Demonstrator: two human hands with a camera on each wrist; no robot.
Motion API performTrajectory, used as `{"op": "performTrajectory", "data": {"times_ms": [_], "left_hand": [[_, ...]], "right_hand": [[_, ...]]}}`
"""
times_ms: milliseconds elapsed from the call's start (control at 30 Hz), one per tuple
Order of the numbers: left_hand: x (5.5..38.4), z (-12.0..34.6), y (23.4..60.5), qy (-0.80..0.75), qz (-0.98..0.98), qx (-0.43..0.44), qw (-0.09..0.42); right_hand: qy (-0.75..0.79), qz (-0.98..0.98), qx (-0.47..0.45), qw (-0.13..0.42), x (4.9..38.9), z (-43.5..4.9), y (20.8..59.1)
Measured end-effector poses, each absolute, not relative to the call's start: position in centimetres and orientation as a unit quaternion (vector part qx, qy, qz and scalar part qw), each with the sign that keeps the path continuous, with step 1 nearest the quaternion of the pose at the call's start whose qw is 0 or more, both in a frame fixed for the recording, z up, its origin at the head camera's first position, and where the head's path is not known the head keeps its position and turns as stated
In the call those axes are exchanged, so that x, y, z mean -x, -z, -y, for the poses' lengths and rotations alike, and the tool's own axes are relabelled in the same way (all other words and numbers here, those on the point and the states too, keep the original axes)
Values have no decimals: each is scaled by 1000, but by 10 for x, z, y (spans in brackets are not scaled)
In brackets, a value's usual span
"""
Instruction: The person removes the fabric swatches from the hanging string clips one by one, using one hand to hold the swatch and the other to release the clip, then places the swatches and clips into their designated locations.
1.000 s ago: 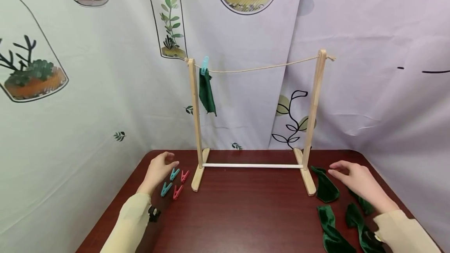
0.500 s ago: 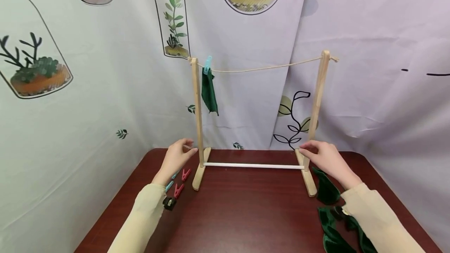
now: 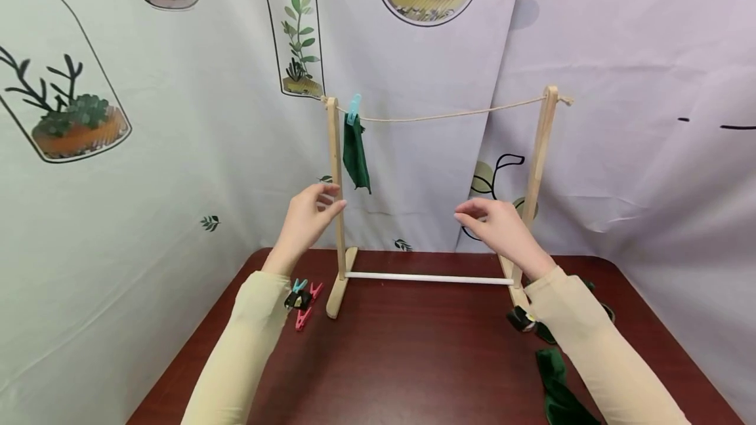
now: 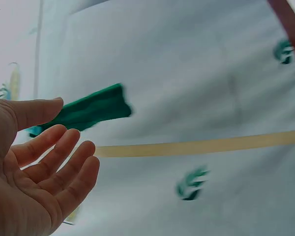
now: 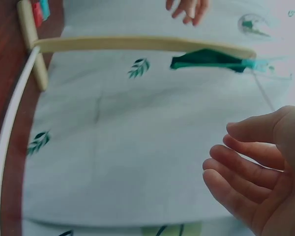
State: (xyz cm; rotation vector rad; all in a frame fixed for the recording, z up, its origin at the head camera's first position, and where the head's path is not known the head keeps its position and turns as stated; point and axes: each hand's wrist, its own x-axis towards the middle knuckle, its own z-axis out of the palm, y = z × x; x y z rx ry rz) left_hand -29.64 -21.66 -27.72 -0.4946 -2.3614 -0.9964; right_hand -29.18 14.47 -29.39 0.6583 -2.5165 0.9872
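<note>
A dark green cloth strip [image 3: 356,156] hangs from the rope [image 3: 437,116] near its left end, held there by a light blue clothespin [image 3: 354,110]. My left hand [image 3: 307,218], fingers loosely bent and nothing between them, is raised beside the left wooden post [image 3: 335,149], below and left of the cloth. The right hand [image 3: 499,228] is up in front of the lower right post [image 3: 540,156], also holding nothing. In the right wrist view, its thumb and fingers [image 5: 241,172] stand apart, with the pinned cloth [image 5: 206,58] beyond them.
Red and light blue clothespins [image 3: 304,319] lie on the dark red table [image 3: 401,359] at left, partly behind the left wrist's black device. More green cloths [image 3: 558,389] lie at right, partly under the right forearm. A white bar [image 3: 425,278] joins the stand's feet.
Both hands have risen from the table's sides and moved inward, the left from beside the clothespins, the right from over the green cloths. The hanging cloth stays pinned.
</note>
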Motion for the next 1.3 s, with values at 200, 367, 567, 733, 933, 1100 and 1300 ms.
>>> {"op": "performTrajectory", "data": {"times_ms": [200,367,567,733,933,1100,1300], "left_hand": [[297,214,231,349,863,203,304],[291,212,192,344,850,213,337],[285,209,159,344,837,211,370],[290,206,153,342,842,211,359],[303,201,145,346,854,209,329],[311,197,136,330,871,200,305],[325,190,129,314,890,185,275]], "right_hand": [[-344,885,-244,197,294,-128,263],[-349,873,-254,226,295,-117,235],[-367,859,-258,248,296,-105,209],[-387,857,-253,227,301,-90,201],[-406,851,-255,212,313,-69,196],[-422,843,-258,214,320,-57,193],[-446,836,-249,203,331,-44,191]]}}
